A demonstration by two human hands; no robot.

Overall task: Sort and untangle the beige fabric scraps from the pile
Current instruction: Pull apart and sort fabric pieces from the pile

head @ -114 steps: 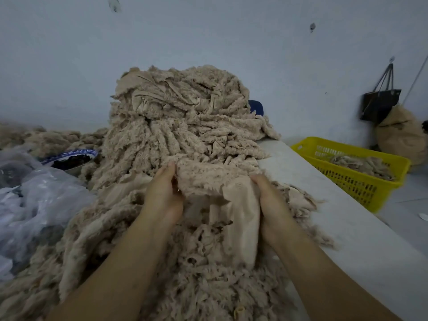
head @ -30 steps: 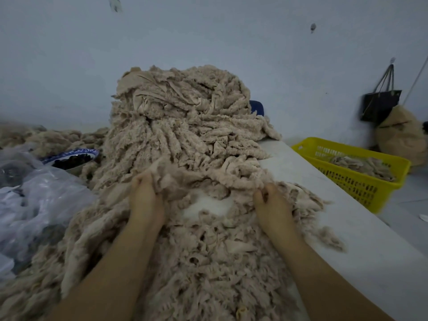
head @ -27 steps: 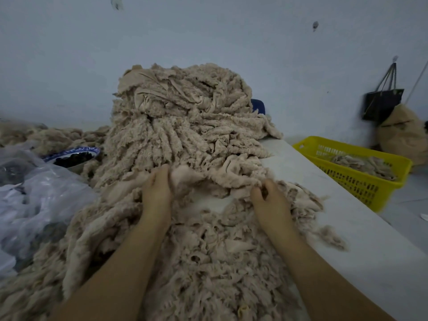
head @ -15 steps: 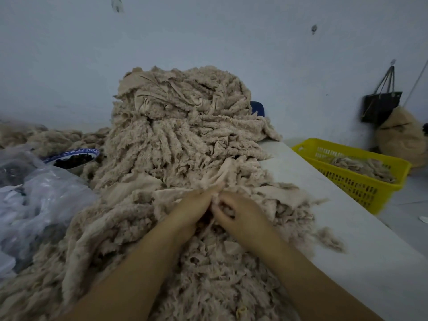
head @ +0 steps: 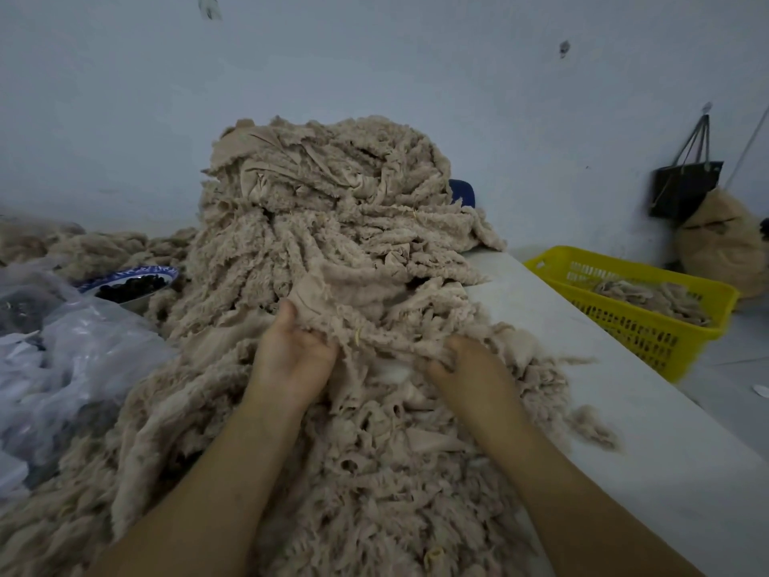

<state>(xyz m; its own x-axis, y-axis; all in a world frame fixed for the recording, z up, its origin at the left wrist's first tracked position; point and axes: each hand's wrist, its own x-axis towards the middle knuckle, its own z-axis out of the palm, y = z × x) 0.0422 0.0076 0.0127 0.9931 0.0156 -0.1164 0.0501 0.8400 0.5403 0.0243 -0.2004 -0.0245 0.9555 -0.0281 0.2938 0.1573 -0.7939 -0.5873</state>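
A tall pile of beige fabric scraps [head: 328, 226] fills the middle of the white table [head: 649, 443] and spreads toward me. My left hand [head: 291, 356] grips the left end of one fuzzy beige strip [head: 374, 326] at the foot of the pile, thumb up against it. My right hand [head: 466, 368] is closed on the strip's right end. The strip stretches between both hands, just above a small bare patch of table. More loose scraps [head: 387, 472] lie under my forearms.
A yellow plastic basket [head: 649, 322] holding some beige scraps stands beyond the table's right edge. A clear plastic bag [head: 62, 360] and a blue-rimmed bowl [head: 129, 281] with dark contents sit on the left. A black bag [head: 682, 189] hangs on the wall above a tan sack [head: 720, 247].
My hands were together at the pile's foot half a second ago. They have moved apart, pulling the beige strip taut between them.
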